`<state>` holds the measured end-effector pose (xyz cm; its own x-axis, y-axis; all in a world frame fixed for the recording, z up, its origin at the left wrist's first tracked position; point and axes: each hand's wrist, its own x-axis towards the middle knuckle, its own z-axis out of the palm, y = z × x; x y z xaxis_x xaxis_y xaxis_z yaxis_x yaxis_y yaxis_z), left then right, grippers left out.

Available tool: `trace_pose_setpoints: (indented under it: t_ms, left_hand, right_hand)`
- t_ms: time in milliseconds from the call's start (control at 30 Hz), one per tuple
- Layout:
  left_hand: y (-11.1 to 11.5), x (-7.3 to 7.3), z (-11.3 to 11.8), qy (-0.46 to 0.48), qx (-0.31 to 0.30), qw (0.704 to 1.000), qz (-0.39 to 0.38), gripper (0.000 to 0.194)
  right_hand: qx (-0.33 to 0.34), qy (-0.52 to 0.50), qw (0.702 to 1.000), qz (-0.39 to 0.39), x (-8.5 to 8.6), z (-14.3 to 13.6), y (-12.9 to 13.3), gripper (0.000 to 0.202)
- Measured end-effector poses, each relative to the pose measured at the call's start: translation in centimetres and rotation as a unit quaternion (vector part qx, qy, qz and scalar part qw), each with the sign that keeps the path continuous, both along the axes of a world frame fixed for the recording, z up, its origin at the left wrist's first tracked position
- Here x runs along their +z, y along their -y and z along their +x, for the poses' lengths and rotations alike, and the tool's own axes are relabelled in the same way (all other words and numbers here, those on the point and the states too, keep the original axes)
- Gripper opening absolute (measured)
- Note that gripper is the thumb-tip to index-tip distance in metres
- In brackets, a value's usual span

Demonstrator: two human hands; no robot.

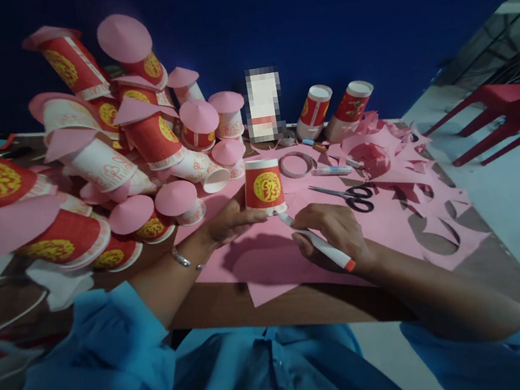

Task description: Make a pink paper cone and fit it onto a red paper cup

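A red paper cup with a yellow emblem stands upside down, its white base upward, over the pink paper sheets. My left hand is closed round the cup's left side and lower rim. In my right hand is a white marker with an orange-red end. The marker's tip meets or nearly meets the cup's lower rim; I cannot tell whether it touches. A pair of black-handled scissors lies to the right of the cup. Behind it rests a roll of tape.
Many cups with pink paper cones are piled at the left. Two bare red cups lean at the back. Pink paper scraps cover the table's right side. A red stool stands beyond the table's right edge; a blue wall rises behind.
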<state>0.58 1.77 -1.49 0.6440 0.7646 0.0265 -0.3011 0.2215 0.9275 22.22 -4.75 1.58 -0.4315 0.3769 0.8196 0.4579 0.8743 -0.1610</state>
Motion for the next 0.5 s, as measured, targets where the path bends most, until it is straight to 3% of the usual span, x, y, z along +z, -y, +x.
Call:
trace_pose_setpoints:
  t_ms: [267,500]
  left_hand:
    - [0.00,-0.24,0.04,0.004,-0.009,1.000,0.001,0.040]
    - [0.24,0.24,0.25,0.012,-0.011,1.000,-0.022,0.037]
  right_hand:
    - [0.003,-0.012,1.000,0.010,0.35,0.05,0.01,0.004]
    - [0.004,-0.020,1.000,0.012,0.57,-0.07,-0.05,0.020]
